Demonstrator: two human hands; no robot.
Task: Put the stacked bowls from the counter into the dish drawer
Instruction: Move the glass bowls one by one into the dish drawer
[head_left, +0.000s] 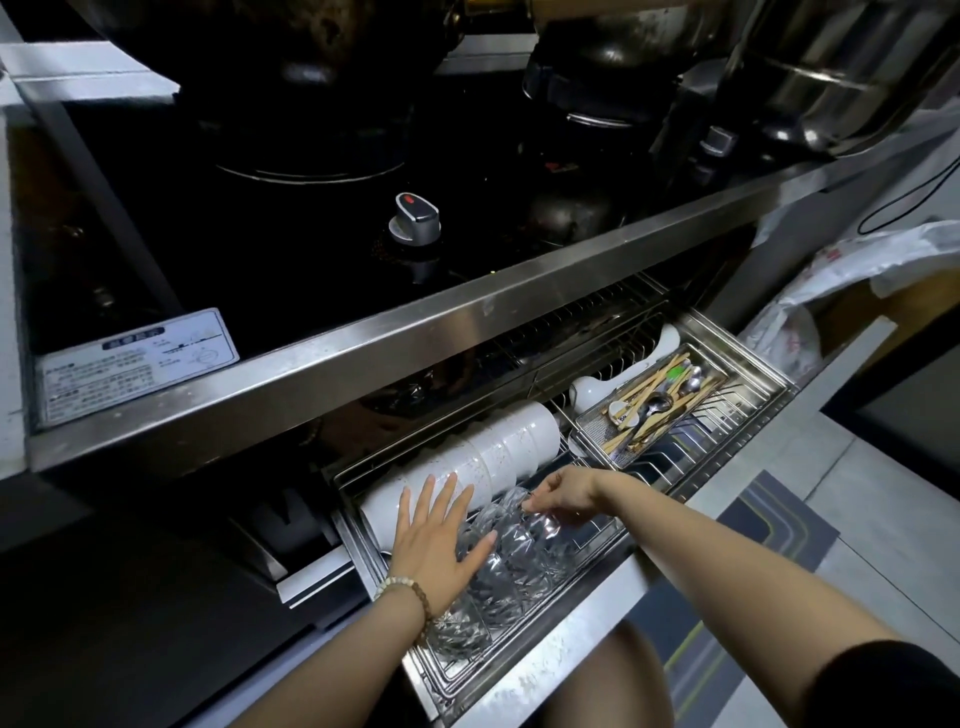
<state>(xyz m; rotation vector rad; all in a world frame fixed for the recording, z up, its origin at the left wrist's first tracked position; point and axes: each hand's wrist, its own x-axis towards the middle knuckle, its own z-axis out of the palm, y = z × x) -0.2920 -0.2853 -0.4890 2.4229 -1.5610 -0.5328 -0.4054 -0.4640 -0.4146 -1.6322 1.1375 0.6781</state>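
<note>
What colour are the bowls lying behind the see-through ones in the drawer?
White, the bowls show best in the head view.

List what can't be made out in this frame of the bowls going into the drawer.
Head view only:
- Clear glass bowls: their count; the left hand covers part of the row and the glass blurs together.
- Right hand: whether its fingertips pinch a rim; too small.
- White bowls: far end hidden under the counter edge.
- Sticker: print too small.
- Pots: cut off by the top edge.
</note>
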